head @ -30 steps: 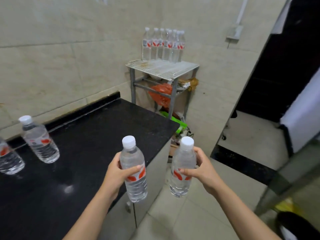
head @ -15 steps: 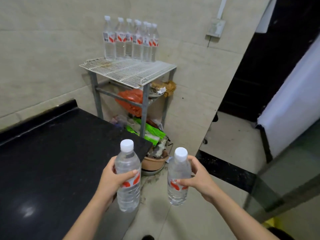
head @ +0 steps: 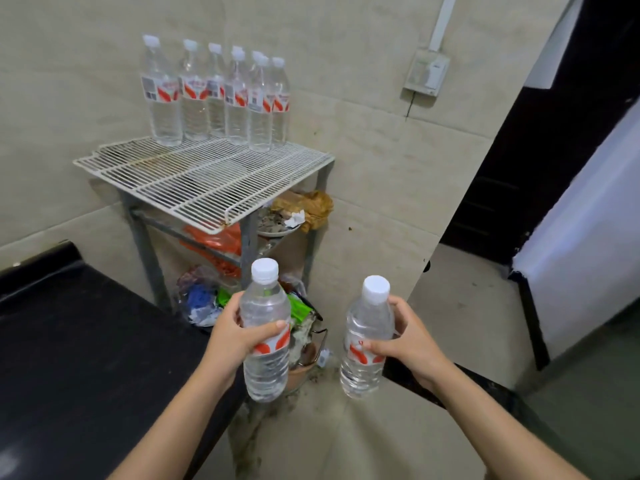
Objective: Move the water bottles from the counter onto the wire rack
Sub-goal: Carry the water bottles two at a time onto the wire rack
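My left hand (head: 230,336) grips a clear water bottle (head: 266,358) with a white cap and red label, upright, just past the corner of the black counter (head: 79,358). My right hand (head: 407,344) grips a second, like bottle (head: 363,355), also upright, over the floor. Ahead stands the white wire rack (head: 194,181) on grey legs against the tiled wall. Several water bottles (head: 214,95) stand in a row at the rack's back edge. The front of the rack's top is bare wire.
Under the rack are an orange bag (head: 216,240), a plate of scraps (head: 280,221) and a pile of coloured wrappers with a brown bowl (head: 301,370) on the floor. A wall socket box (head: 426,75) hangs right of the rack. A dark doorway (head: 540,133) opens on the right.
The view has swung from the counter toward the rack, which is now closer and larger. Both hands still carry their bottles; the counter's other bottles have left view.
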Demonstrator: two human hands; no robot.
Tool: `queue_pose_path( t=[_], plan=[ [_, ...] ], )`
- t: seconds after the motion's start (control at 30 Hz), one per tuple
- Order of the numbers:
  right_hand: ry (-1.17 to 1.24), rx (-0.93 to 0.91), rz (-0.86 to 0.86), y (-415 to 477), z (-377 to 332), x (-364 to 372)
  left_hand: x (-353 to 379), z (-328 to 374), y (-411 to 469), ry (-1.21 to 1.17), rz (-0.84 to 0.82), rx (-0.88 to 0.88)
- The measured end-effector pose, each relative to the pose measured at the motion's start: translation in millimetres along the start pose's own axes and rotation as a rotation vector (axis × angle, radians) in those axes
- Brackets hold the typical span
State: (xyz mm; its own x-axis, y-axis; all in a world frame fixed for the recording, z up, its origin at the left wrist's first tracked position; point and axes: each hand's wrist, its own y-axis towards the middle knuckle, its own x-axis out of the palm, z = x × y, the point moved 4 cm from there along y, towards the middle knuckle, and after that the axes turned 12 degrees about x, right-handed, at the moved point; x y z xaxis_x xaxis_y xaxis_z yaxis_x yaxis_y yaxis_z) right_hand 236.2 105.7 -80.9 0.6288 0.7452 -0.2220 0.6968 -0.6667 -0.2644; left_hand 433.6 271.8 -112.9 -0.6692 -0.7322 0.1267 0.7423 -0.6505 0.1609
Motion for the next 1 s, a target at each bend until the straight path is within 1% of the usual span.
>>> queue_pose_path(
  t=[0.13, 0.2, 0.3, 0.4, 0.53, 0.67, 0.8, 0.87, 1.0],
  plan=[
    [0.049, -0.082, 0.064, 53.3, -10.7, -31.9, 31.3, 0.0, 35.6, -0.002, 0.048, 0.056],
    [0.068, -0.124, 0.059, 84.2, -25.6, -46.9, 48.0, 7.8, 55.9, -0.004, 0.080, 0.097],
    [0.112, -0.194, -0.020, 127.8, -59.6, -75.2, 66.0, 35.6, 87.2, -0.025, 0.134, 0.160],
    [0.160, -0.308, -0.074, 155.9, -103.1, -100.2, 66.7, 82.1, 109.3, -0.030, 0.164, 0.300],
    [0.306, -0.473, -0.210, 191.3, -173.3, -126.1, 62.3, 131.7, 136.3, -0.070, 0.340, 0.509],
    [0.437, -0.531, -0.332, 224.9, -218.3, -120.0, 54.9, 153.7, 152.6, -0.011, 0.487, 0.618],
    [0.531, -0.536, -0.406, 251.9, -241.7, -89.7, 36.6, 153.3, 161.6, -0.008, 0.582, 0.644],
    [0.532, -0.528, -0.435, 267.2, -250.6, -73.2, 25.7, 151.6, 167.2, 0.001, 0.604, 0.648],
    [0.440, -0.483, -0.459, 306.2, -274.7, -33.8, 2.7, 154.8, 192.0, 0.015, 0.653, 0.674]
  ],
)
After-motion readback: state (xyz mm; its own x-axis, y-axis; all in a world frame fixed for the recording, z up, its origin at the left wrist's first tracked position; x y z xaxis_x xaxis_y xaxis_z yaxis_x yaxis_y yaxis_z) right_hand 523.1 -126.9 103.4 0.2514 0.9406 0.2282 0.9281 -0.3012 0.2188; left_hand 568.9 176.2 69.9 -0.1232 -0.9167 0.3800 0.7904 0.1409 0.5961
